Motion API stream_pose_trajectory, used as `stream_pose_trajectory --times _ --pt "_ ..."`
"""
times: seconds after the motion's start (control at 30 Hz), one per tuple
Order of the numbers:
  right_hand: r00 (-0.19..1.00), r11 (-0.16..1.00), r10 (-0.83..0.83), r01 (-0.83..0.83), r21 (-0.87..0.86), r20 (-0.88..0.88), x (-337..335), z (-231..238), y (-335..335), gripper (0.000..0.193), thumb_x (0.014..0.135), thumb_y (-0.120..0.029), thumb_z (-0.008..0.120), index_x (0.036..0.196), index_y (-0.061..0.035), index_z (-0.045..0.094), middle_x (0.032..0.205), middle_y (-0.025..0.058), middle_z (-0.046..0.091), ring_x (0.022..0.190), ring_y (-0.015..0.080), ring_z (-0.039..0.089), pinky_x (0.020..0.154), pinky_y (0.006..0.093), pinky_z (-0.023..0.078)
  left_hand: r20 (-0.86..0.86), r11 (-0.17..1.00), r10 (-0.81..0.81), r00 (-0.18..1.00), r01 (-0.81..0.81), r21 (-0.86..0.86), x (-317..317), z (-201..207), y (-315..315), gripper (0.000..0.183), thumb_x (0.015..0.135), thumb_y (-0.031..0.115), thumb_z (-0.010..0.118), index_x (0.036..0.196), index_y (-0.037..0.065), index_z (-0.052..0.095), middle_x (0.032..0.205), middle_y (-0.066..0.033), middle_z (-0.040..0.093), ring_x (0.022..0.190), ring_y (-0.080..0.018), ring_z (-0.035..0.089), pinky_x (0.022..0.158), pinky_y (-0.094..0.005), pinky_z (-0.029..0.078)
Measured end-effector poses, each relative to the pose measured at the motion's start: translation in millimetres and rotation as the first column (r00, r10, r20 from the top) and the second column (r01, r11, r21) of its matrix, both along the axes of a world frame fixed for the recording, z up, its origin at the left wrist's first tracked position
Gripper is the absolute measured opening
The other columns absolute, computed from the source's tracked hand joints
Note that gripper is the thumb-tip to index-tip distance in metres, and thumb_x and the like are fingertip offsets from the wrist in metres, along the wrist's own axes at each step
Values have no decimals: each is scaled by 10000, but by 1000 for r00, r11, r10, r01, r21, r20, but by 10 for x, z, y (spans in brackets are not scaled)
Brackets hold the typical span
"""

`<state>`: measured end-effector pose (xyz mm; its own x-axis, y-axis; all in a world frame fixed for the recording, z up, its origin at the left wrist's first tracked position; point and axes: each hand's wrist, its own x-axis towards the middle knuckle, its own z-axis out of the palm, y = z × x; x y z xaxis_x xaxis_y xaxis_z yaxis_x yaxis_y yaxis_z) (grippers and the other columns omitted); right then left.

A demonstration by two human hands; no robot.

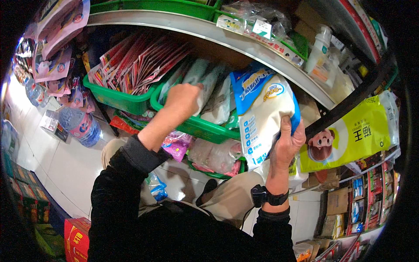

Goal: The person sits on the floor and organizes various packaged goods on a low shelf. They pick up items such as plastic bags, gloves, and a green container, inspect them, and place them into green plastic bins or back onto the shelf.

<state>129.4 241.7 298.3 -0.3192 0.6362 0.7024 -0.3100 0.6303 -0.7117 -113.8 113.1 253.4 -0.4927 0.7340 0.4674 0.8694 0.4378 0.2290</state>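
My right hand [288, 142] grips a soft white and blue plastic pack [264, 113] by its right edge, thumb in front. The pack stands tilted beside the front right corner of a green basket [196, 129], and its contents are hidden. Inside that basket lie several packs in clear plastic [211, 94]. My left hand [181, 101] is over the basket, its fingers curled down against these packs. What is between the left fingers is hidden.
Another green basket [126, 102] holds upright red packets [139, 61]. Overhead runs a metal shelf edge [174, 22]. Lower down are a purple pack [176, 146] and wrapped goods [214, 155]. A yellow-green pack [349, 135] is at right; bottled water [80, 126] stands on the floor at left.
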Motion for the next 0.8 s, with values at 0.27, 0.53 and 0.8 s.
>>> stream_pose_trajectory --times 0.27,0.53,0.8 --pt "999 997 30 -31 65 9 -537 69 -127 166 930 -33 583 1070 1 667 946 2 678 834 65 589 748 230 484 85 990 26 996 -38 139 -173 -114 -151 274 706 76 570 975 115 602 742 -220 641 723 -441 623 646 -558 470" --pt "763 901 -318 59 430 563 -1317 -209 244 329 820 -128 667 1096 50 648 1005 289 646 963 454 622 828 412 511 97 974 -33 995 11 226 -121 -138 -133 275 704 46 566 971 100 597 758 -221 646 732 -441 621 654 -551 468" --pt "869 845 -308 64 530 387 -1488 60 386 276 809 -97 656 1060 15 684 957 268 665 903 408 667 817 401 527 101 974 -34 994 10 226 -139 -158 -175 267 715 64 591 978 103 596 794 -198 658 764 -421 633 666 -534 484"
